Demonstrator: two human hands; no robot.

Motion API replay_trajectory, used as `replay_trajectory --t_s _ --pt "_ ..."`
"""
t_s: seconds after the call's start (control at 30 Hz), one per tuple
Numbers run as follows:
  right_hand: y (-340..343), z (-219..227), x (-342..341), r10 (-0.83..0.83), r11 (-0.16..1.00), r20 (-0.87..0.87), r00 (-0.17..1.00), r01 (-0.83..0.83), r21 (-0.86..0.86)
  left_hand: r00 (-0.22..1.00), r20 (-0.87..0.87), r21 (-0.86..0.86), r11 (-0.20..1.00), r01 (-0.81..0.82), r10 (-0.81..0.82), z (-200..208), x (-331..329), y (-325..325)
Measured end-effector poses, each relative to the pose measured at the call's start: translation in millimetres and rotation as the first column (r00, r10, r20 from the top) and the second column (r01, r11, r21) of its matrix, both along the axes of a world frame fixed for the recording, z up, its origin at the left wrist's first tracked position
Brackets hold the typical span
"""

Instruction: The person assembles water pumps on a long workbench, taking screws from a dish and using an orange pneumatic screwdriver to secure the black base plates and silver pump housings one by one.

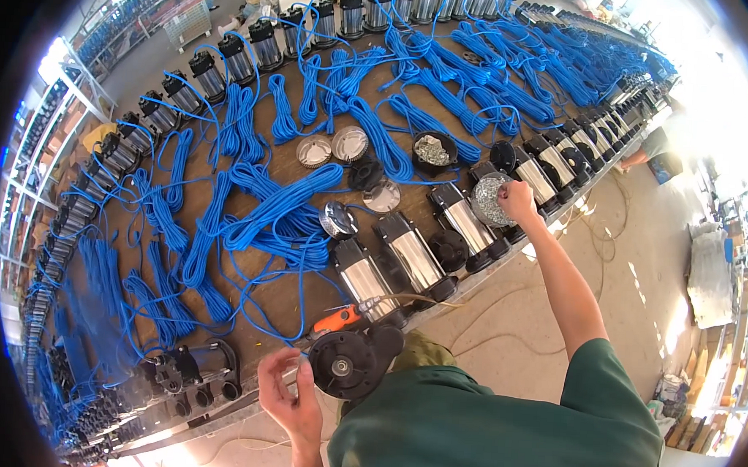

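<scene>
My right hand (518,200) reaches to the right over a round metal bowl (487,207) of small silvery parts, perhaps screws. Its fingers are pinched together at the bowl, and what they hold, if anything, is hidden. Low in the picture, my left hand (288,396) is half curled, thumb and fingers apart, beside a round black pump casing (330,377) with a metal shaft end at its centre. Just beyond the casing lies an orange-handled tool (336,319). Silver-bodied pump motors (410,254) lie in a row along the table's near edge between my hands.
Coiled blue cables (278,203) cover much of the brown table (292,267). More motors (235,57) stand along its far and left edges. A black bowl (434,152) of small parts and several metal discs (350,143) sit mid-table. A thin hose (506,301) trails on the floor.
</scene>
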State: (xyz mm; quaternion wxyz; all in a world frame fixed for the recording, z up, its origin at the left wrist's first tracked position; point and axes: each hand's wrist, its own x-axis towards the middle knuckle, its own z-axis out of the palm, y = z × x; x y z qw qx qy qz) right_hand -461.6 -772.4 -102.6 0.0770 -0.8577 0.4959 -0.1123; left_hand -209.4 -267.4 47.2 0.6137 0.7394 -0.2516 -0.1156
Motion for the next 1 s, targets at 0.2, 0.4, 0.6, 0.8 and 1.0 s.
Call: replay_trajectory --t_s 0.2,0.4,0.6,0.8,1.0 --pt "4.0 32.5 -11.5 -0.016 1.000 0.122 0.992 0.014 0.020 0.752 -0.538 -0.352 0.912 0.210 -0.381 33.6 4.6 -61.3" --pt "81.9 107.4 44.0 -0.067 0.904 0.668 0.741 -0.238 0.355 0.210 -0.842 -0.488 0.868 0.094 -0.496 20.3 -8.5 -104.9" --pt "252.2 199.7 124.3 0.398 0.585 0.691 0.603 -0.748 0.315 -0.025 -0.873 -0.487 0.873 -0.014 -0.487 3.3 -13.5 -108.9" --pt "240.5 59.1 131.4 0.479 0.833 0.061 0.876 -0.475 0.284 0.133 -0.832 -0.551 0.829 -0.093 -0.538 14.8 20.0 -76.3" --pt "255.1 52.5 168.8 0.590 0.735 -0.133 0.796 -0.461 0.498 0.147 -0.763 -0.645 0.757 -0.103 -0.630 22.0 49.5 -44.1"
